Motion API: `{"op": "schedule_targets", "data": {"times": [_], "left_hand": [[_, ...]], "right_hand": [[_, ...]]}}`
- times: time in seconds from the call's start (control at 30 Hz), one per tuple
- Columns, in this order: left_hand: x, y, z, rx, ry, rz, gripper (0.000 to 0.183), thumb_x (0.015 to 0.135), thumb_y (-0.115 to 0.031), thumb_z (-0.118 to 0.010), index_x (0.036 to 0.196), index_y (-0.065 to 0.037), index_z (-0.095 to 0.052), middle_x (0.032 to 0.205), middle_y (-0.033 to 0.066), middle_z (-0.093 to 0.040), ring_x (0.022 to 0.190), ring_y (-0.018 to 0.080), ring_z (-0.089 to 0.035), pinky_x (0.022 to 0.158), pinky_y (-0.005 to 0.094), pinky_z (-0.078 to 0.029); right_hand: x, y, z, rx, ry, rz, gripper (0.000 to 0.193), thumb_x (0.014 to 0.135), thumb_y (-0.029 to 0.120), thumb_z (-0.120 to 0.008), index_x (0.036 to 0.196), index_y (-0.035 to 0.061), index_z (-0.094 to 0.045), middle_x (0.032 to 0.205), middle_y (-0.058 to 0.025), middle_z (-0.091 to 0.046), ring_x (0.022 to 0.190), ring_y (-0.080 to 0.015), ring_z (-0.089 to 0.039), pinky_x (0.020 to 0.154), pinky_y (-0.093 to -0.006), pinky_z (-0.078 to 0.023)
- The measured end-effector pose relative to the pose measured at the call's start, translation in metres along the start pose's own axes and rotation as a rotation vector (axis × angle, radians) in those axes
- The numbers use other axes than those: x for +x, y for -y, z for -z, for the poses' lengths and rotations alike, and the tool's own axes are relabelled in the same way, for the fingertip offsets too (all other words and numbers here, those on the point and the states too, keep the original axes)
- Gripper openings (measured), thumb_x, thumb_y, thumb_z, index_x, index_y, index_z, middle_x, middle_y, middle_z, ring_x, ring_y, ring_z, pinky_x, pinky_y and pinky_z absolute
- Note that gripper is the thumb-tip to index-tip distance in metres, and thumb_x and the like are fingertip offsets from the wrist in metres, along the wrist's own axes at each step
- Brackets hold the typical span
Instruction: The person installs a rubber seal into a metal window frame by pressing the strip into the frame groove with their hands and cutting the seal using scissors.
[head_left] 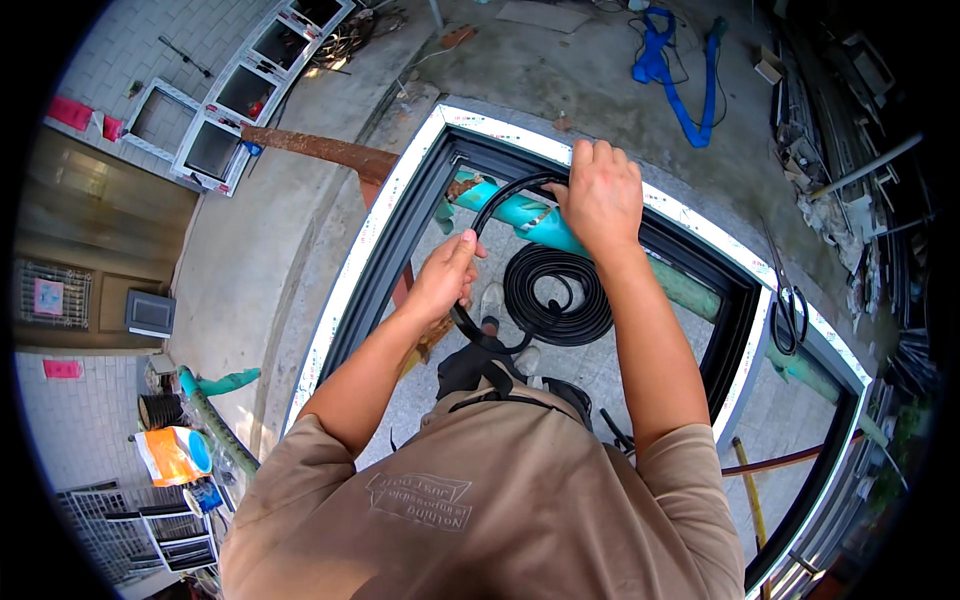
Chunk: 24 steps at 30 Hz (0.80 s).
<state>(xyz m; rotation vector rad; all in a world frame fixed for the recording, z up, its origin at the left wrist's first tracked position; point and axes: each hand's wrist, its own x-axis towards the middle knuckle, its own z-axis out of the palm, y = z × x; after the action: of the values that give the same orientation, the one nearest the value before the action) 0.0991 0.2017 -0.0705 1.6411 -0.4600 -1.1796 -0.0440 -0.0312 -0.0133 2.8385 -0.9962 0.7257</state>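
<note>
My left hand grips a black strip, which arcs up inside a white-edged frame; a black coil lies below; my right hand clasps the far rail, thumb against the strip.

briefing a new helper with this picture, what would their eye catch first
Probably the large white-edged frame, where a black strip curves between the left hand gripping it and the right hand at the frame's upper side. A black coil shows through the opening at the picture's centre, below a turquoise bar. Farther off, a bright blue strap lies at upper right.
</note>
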Motion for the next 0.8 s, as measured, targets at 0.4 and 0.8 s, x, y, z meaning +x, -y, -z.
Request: {"op": "schedule_targets", "data": {"times": [0.4, 0.8], "left_hand": [[0.024, -0.086, 0.033, 0.963, -0.038, -0.278, 0.056, 0.122, -0.04, -0.043, 0.131, 0.004, -0.076, 0.114, 0.0322, -0.08, 0.112, 0.0551, -0.074, 0.098, 0.0593, -0.056], [0.045, -0.103, 0.016, 1.06, -0.142, -0.434, 0.045, 0.12, -0.029, -0.047, 0.133, 0.006, -0.073, 0.107, 0.0361, -0.077, 0.105, 0.0565, -0.074, 0.098, 0.065, -0.056]], "right_hand": [[-0.001, 0.0, -0.004, -0.026, -0.031, 0.006, 0.059, 0.077, 0.045, -0.1, 0.107, 0.0071, -0.066, 0.102, -0.0108, -0.069, 0.099, -0.0326, -0.071, 0.086, -0.047, -0.054], [0.002, 0.004, 0.004, -0.022, 0.006, -0.005, 0.064, 0.082, 0.053, -0.095, 0.112, 0.0036, -0.068, 0.105, -0.0137, -0.07, 0.103, -0.036, -0.07, 0.088, -0.0487, -0.053]]}}
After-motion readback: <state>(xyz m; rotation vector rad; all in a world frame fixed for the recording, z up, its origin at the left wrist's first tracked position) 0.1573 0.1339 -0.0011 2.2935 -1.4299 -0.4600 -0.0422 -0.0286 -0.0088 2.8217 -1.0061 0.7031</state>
